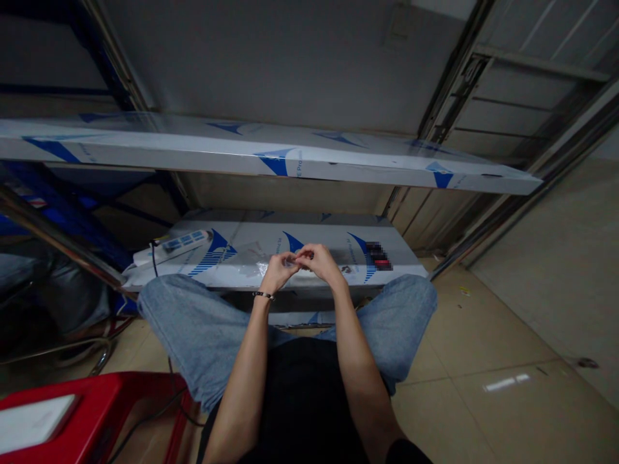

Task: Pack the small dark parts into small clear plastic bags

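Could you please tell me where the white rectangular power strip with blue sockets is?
In the head view, the power strip lies toward the left end of the lower white film-covered shelf, left of the person's left hand.

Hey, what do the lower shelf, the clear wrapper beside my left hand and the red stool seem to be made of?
Lower shelf: perhaps sheet metal by its crisp edges, under smooth blue-printed film.
Clear wrapper: likely thin plastic, see-through with crinkly glints.
Red stool: probably moulded plastic, given its even colour and rounded edges.
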A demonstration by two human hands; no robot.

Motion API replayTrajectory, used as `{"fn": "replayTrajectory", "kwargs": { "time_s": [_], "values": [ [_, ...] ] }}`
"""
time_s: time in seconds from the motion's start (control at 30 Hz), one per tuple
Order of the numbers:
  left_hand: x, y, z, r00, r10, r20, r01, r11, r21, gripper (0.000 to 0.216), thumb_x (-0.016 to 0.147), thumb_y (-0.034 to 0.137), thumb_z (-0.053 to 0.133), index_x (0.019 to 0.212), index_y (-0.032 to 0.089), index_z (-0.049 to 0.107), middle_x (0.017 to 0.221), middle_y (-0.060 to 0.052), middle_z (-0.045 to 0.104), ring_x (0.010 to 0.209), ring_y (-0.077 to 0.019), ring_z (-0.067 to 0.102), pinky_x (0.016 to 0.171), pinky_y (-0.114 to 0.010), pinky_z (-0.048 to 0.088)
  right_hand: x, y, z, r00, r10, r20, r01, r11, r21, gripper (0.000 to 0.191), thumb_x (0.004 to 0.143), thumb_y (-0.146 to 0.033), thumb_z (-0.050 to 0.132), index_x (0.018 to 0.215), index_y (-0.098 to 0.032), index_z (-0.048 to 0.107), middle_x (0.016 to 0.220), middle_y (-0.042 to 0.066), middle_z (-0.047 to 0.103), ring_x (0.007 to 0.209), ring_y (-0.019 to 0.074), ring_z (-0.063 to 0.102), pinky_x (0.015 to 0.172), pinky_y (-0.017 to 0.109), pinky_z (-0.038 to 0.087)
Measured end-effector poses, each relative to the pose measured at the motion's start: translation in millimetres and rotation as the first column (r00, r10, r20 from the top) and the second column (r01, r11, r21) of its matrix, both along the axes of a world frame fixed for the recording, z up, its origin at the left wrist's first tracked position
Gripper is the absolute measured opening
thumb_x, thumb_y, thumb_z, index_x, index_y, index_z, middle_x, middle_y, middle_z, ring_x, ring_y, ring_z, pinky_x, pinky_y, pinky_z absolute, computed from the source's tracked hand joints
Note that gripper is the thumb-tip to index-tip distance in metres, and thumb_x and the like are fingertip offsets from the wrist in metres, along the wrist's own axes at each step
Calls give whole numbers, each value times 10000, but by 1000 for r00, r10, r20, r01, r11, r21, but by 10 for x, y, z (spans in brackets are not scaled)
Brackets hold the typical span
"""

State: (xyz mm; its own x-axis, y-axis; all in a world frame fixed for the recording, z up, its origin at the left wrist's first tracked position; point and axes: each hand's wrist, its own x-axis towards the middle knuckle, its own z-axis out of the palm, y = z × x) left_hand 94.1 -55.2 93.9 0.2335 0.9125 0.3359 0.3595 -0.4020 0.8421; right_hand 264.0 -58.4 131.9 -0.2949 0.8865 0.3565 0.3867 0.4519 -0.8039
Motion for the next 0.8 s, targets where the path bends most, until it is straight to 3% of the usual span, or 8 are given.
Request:
{"fn": "replayTrajectory", "kwargs": {
  "time_s": [0.13,0.2,0.27,0.37,0.43,0.53,0.7,0.8],
  "values": [
    [11,0,21,997,-8,74,12,999,-43,279,784,383,715,872,119,737,839,-79,762,820,-216,691,815,-324,530,32,81,-58,996,4,-93,-2,1000,27,186,864,-271,658,910,-154,795,873,78,756,736,169,665,699,265,511],
    [2,1,27,987,-7,158,19,997,-74,299,755,390,749,893,126,737,879,-93,771,835,-221,708,832,-337,545,104,188,-189,981,-104,-165,110,994,27,238,886,-310,635,960,-148,794,897,87,768,768,181,684,724,265,524],
    [-23,-2,32,972,-12,236,38,994,-105,320,738,399,773,909,130,741,902,-108,778,846,-231,724,851,-355,556,192,308,-391,938,-301,-170,301,953,-25,261,894,-310,613,954,-123,785,870,97,771,780,189,698,732,259,526],
    [-63,-27,51,954,-38,297,92,981,-170,342,753,410,776,948,129,757,893,-119,788,863,-245,742,881,-376,561,288,441,-743,840,-535,84,541,821,-184,221,872,-253,616,955,-130,780,862,89,777,803,187,717,749,238,520],
    [-69,-51,66,951,-54,304,123,969,-213,347,738,401,796,954,130,768,893,-122,793,878,-253,748,891,-381,562,301,480,-941,808,-540,236,587,772,-245,147,823,-222,670,892,-167,787,866,72,782,820,185,724,750,224,513],
    [-39,-74,70,940,-64,334,153,957,-247,331,691,368,835,913,130,772,878,-124,794,878,-259,752,886,-381,566,250,491,-1134,784,-537,312,615,742,-267,49,776,-211,731,792,-197,775,872,77,779,844,197,723,755,228,505],
    [47,-48,13,928,-30,373,135,957,-258,281,618,304,869,807,129,756,815,-105,781,780,-224,739,808,-339,569,123,490,-1309,651,-611,451,747,620,-238,110,838,-306,730,905,-220,744,999,99,752,921,204,704,785,257,499],
    [91,-34,-5,924,-63,377,165,956,-245,295,639,329,866,823,126,756,800,-100,772,752,-203,721,757,-312,559,76,485,-1395,639,-597,485,753,613,-237,155,871,-349,710,952,-217,721,1012,94,736,948,198,692,796,256,493]
  ]
}}
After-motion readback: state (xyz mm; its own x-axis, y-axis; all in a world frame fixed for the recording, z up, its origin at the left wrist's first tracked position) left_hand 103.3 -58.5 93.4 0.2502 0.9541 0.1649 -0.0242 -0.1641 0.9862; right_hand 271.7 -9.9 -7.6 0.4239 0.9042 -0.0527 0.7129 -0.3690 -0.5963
